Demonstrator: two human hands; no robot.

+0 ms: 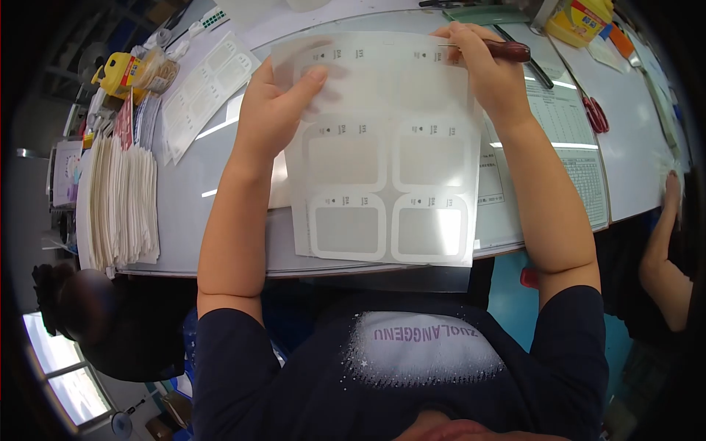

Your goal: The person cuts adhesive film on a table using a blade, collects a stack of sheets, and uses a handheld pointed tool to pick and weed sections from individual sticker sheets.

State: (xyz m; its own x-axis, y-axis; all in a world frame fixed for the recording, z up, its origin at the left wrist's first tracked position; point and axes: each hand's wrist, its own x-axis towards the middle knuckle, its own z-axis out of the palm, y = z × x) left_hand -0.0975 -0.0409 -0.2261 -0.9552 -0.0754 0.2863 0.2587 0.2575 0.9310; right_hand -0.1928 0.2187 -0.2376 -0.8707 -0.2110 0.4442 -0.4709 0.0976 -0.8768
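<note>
A translucent sheet (390,154) printed with rounded window frames and small labels is held up over the desk. My left hand (276,103) grips its upper left edge, the thumb on the front and the fingers behind, seen faintly through the sheet. At the upper right corner, my right hand (489,70) is closed round a tool with a dark red handle (507,51); its thin metal tip lies by the sheet's top edge. The fingers of that hand also touch the sheet's corner.
Stacked white sheets (121,202) stand at the left, near a yellow bottle (116,73) and more printed sheets (206,92). Red scissors (596,115), a black pen (539,72) and another yellow container (577,22) are at the right. People sit on both sides.
</note>
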